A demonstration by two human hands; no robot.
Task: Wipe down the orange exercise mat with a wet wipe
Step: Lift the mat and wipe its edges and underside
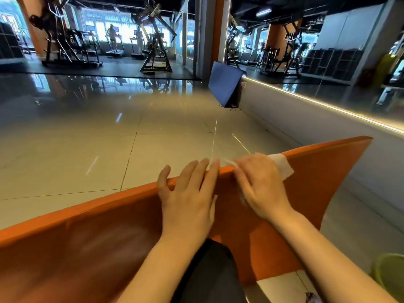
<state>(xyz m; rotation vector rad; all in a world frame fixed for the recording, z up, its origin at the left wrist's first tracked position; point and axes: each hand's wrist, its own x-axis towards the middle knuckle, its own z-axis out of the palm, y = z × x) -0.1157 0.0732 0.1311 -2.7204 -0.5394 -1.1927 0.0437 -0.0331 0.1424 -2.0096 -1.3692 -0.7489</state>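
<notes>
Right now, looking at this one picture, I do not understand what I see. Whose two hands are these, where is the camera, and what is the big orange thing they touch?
There is no machine here: a person works with bare hands, and the single picture comes from a wide-angle camera worn on that person's head, looking forward and down. That is why both forearms enter from the bottom. The large orange foam exercise mat is not flat; it stands raised in front of the person, above a glossy tiled gym floor. The left hand lies with straight fingers over the mat's top edge, steadying it. The right hand presses a white wet wipe against the mat near that edge; it is slightly blurred. Farther back, a blue mat leans by the mirrored wall.
</notes>
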